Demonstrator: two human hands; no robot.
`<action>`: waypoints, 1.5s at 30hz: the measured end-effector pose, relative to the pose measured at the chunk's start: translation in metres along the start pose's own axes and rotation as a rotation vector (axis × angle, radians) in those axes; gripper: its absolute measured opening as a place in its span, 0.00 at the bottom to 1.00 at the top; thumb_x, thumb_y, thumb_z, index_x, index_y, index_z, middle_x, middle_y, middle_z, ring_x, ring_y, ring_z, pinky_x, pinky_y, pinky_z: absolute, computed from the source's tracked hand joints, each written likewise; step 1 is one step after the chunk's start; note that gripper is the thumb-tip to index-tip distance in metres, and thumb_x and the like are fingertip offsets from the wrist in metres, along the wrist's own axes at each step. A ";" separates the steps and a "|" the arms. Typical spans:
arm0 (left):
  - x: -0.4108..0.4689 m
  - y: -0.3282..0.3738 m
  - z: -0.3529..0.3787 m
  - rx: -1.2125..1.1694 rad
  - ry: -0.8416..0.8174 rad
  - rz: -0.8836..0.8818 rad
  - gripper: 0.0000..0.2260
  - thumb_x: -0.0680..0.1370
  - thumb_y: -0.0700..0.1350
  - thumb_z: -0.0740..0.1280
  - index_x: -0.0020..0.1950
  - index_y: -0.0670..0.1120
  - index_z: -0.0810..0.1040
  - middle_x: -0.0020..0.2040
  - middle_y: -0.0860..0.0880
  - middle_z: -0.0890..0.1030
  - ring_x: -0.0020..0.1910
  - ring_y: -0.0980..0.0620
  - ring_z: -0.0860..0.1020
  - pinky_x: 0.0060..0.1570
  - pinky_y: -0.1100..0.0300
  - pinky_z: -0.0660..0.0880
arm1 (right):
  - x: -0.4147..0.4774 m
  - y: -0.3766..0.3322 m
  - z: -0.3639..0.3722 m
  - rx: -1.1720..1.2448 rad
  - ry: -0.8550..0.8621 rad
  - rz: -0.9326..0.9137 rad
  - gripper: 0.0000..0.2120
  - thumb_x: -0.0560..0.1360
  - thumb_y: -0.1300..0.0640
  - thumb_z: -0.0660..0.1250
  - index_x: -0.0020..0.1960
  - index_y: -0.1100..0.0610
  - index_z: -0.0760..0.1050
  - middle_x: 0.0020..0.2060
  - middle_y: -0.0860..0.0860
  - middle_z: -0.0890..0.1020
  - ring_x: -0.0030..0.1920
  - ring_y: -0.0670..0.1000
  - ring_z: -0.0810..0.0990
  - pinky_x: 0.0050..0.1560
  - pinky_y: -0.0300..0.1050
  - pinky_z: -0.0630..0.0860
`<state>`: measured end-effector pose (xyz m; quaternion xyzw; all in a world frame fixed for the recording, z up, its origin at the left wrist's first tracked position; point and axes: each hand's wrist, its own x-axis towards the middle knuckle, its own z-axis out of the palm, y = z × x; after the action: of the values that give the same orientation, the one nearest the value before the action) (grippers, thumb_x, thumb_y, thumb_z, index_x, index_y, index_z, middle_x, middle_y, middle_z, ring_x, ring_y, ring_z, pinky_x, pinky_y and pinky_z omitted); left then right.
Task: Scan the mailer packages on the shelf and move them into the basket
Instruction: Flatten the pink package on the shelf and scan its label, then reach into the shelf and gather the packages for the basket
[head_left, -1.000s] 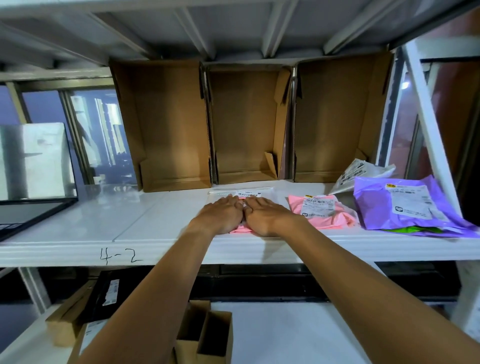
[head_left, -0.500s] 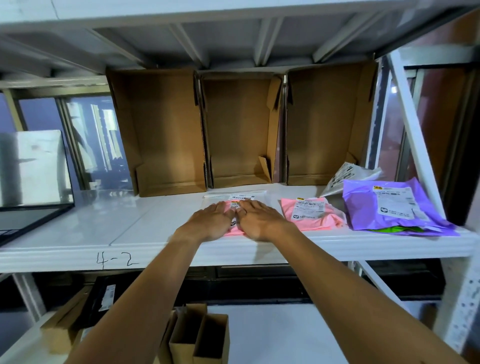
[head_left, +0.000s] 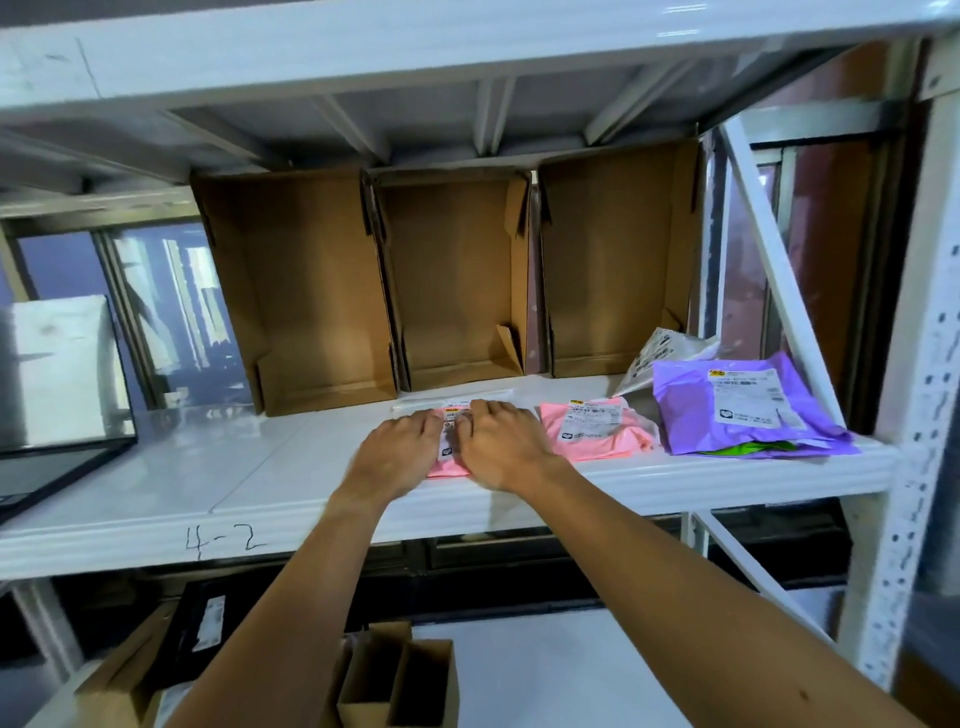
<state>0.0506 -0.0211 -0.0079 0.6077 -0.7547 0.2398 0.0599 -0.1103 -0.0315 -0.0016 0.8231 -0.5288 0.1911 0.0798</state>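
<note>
A pink mailer (head_left: 448, 468) with a white label lies near the front of the white shelf (head_left: 156, 535) marked "4-2". My left hand (head_left: 397, 449) and my right hand (head_left: 501, 447) press palm-down on it, side by side, covering most of it. The label shows in the narrow gap between them. To the right lie a second pink mailer (head_left: 595, 428), a purple mailer (head_left: 737, 405) on top of a green one (head_left: 753, 448), and a grey-white mailer (head_left: 660, 353) behind. No basket is in view.
Three open cardboard boxes (head_left: 457, 280) stand on end along the back of the shelf. A white upright post (head_left: 914, 467) and a diagonal brace close the right side. On the lower level are small cardboard boxes (head_left: 400, 680) and a dark package (head_left: 202, 623).
My hands stay on the pink mailer and have parted slightly, so its label shows between them. The view has shifted a little to the right and down.
</note>
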 end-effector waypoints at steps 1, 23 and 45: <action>-0.001 0.000 -0.002 -0.026 -0.055 -0.039 0.22 0.72 0.38 0.75 0.64 0.33 0.76 0.56 0.33 0.82 0.49 0.34 0.83 0.44 0.44 0.82 | -0.003 0.000 -0.002 -0.012 0.030 -0.008 0.24 0.83 0.45 0.49 0.66 0.60 0.70 0.63 0.60 0.77 0.61 0.59 0.75 0.63 0.55 0.71; 0.088 0.144 -0.043 -0.601 0.062 0.021 0.19 0.84 0.47 0.59 0.75 0.51 0.71 0.72 0.46 0.74 0.70 0.42 0.72 0.69 0.48 0.69 | -0.039 0.174 -0.106 -0.179 0.140 0.283 0.17 0.78 0.55 0.61 0.65 0.58 0.71 0.59 0.60 0.80 0.60 0.64 0.77 0.55 0.51 0.73; 0.180 0.222 -0.029 -0.465 -0.037 0.082 0.10 0.75 0.40 0.64 0.55 0.43 0.80 0.58 0.39 0.81 0.56 0.36 0.78 0.50 0.51 0.73 | -0.040 0.281 -0.105 -0.062 0.195 0.398 0.16 0.80 0.48 0.63 0.67 0.46 0.75 0.62 0.53 0.79 0.57 0.58 0.79 0.55 0.52 0.76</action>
<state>-0.2108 -0.1357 0.0222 0.5505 -0.8148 0.0503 0.1747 -0.4022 -0.0828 0.0581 0.6774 -0.6761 0.2655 0.1163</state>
